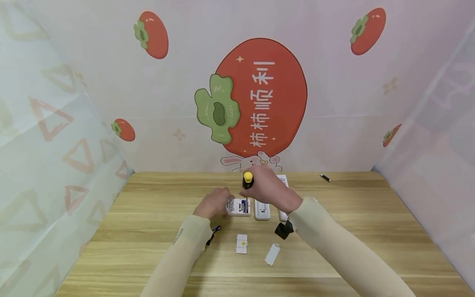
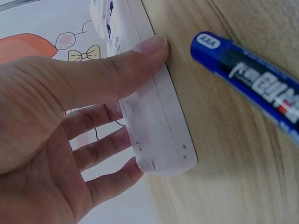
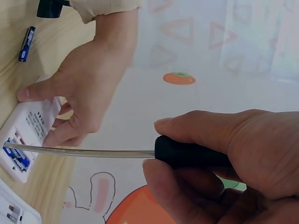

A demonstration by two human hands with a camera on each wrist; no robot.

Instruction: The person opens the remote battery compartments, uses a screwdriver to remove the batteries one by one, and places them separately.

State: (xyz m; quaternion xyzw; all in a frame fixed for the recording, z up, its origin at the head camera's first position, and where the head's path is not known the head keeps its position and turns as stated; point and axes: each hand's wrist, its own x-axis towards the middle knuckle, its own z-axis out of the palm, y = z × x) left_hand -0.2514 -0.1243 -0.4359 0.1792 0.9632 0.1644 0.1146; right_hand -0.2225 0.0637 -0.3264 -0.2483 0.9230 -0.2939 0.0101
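My left hand (image 1: 215,203) grips a white plastic device (image 2: 163,119) by its edge, thumb on one side and fingers on the other. Blue batteries (image 3: 17,156) lie in the device's uncovered battery compartment. A screwdriver (image 3: 184,151) with a dark handle and yellow end is held in my right hand (image 1: 269,186). Its metal shaft (image 3: 93,152) reaches down to the compartment, with the tip at the batteries; whether it touches them I cannot tell. On the table beside my left hand lies a loose blue AAA battery (image 2: 254,70).
Right of the held device lies another white device (image 1: 262,212), then a longer white one (image 1: 283,180) partly behind my right arm. Nearer me are a white cover with a yellow mark (image 1: 242,244) and a plain white cover (image 1: 272,254). A dark battery (image 1: 325,177) lies back right.
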